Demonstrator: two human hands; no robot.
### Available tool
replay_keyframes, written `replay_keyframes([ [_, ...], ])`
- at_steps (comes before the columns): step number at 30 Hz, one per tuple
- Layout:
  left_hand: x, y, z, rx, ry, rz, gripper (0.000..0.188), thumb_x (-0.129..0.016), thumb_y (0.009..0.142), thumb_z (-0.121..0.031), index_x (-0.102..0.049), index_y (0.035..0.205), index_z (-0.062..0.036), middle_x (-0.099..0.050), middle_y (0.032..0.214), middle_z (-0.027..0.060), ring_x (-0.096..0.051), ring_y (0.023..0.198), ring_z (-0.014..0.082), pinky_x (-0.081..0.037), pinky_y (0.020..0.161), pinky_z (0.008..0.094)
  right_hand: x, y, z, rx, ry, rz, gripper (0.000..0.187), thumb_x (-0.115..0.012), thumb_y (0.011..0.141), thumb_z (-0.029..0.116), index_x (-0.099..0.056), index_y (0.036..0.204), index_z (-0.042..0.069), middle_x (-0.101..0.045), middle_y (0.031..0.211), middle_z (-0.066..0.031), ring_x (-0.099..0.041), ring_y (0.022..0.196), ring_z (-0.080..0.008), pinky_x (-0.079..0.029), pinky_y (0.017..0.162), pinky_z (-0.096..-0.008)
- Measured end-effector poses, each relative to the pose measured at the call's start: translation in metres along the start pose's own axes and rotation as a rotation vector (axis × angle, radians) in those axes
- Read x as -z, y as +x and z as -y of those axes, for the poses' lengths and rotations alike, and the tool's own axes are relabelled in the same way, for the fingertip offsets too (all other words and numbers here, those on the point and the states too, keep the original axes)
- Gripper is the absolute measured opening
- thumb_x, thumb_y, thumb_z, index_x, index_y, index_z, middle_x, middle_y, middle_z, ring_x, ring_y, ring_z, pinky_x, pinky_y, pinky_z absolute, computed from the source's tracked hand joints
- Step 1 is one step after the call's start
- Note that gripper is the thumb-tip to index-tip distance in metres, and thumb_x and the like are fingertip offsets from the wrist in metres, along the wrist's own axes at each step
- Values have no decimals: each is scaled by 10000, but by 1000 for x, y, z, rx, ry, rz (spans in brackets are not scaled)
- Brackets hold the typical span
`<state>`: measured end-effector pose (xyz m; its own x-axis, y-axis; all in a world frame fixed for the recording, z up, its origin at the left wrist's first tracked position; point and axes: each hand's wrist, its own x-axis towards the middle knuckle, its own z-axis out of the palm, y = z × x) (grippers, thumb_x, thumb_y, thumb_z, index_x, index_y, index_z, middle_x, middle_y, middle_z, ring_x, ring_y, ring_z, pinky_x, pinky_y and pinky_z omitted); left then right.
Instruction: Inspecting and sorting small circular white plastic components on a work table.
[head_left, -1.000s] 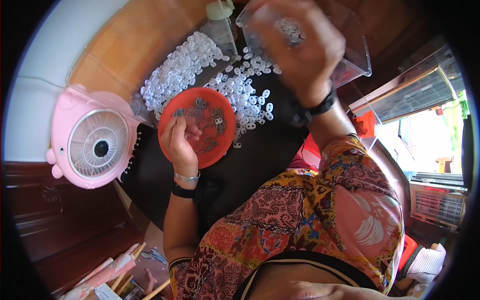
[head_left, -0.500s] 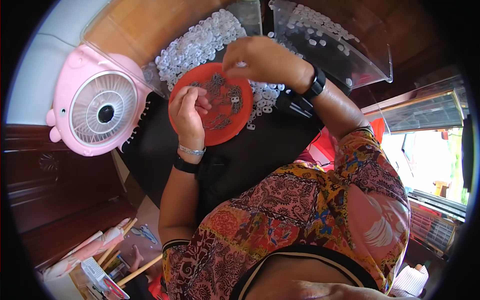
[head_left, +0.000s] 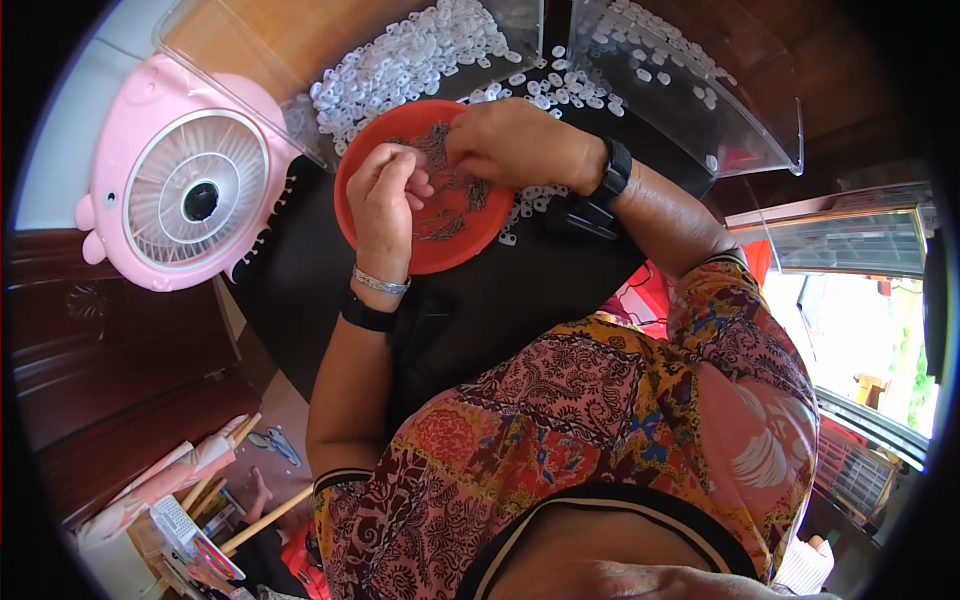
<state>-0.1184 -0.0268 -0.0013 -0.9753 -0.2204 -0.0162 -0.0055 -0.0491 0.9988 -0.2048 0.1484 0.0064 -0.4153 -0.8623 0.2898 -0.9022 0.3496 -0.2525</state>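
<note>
A round orange-red shallow dish (head_left: 484,232) lies on the dark table, with small grey metal pieces (head_left: 445,222) in loose clumps inside it. Over the dish's left side, my left hand (head_left: 385,205) is held with its fingers curled in; whatever they hold, if anything, does not show. My right hand (head_left: 520,145) reaches in from the right, knuckles up. Its bent fingertips are down at the metal pieces, partly hidden behind the hand. Small white plastic tags with holes (head_left: 405,68) lie heaped behind the dish, and several more are scattered to its right.
Two clear plastic bins (head_left: 690,95) stand tipped at the back with white pieces in and before them. A pink fan (head_left: 190,180) is at the left. Beside my right wrist lies a dark object (head_left: 585,217). The black tabletop (head_left: 480,310) extends toward me.
My right hand has come down from above the dish's far edge to the metal pieces inside. A white tag seen in the dish earlier is now out of sight. My left hand stays curled.
</note>
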Motion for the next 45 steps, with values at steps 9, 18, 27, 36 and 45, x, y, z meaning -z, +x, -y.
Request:
replay_keyframes([
  [9, -4, -1, 0, 37, 70, 149, 215, -474, 902, -196, -586, 965, -23, -604, 775, 49, -579, 657, 130, -417, 564, 225, 6, 7, 10, -101, 583, -271, 104, -653, 800, 78, -659, 888, 22, -623, 782, -75, -629, 717, -207, -492, 633, -294],
  [18, -3, -3, -3, 50, -152, 130, 185, -479, 885, -168, -571, 834, -15, -568, 698, 35, -550, 589, 103, -404, 508, 205, 6, 7, 10, 41, 542, -313, 161, -677, 805, 111, -665, 948, 37, -641, 860, -88, -641, 765, -212, -510, 661, -302],
  [27, -4, -3, -3, -7, 14, 146, 186, -498, 869, -162, -557, 759, -24, -546, 629, 26, -524, 547, 91, -385, 487, 201, 8, 6, 13, -13, 582, -279, 116, -681, 782, 60, -666, 889, 18, -642, 811, -93, -647, 751, -215, -510, 649, -294],
  [36, -4, -4, -5, 34, -41, 102, 218, -482, 886, -192, -544, 743, -40, -529, 603, 18, -486, 497, 79, -344, 430, 194, 7, 6, 13, 35, 566, -287, 161, -719, 753, 88, -659, 882, 13, -641, 801, -96, -647, 739, -214, -511, 629, -302],
  [45, -4, -2, -4, 130, -138, 99, 219, -459, 906, -202, -567, 820, -32, -537, 626, 26, -513, 530, 103, -378, 477, 205, 4, 6, 14, -77, 570, -302, 152, -716, 737, 119, -659, 851, 37, -647, 797, -97, -651, 716, -236, -510, 626, -310],
])
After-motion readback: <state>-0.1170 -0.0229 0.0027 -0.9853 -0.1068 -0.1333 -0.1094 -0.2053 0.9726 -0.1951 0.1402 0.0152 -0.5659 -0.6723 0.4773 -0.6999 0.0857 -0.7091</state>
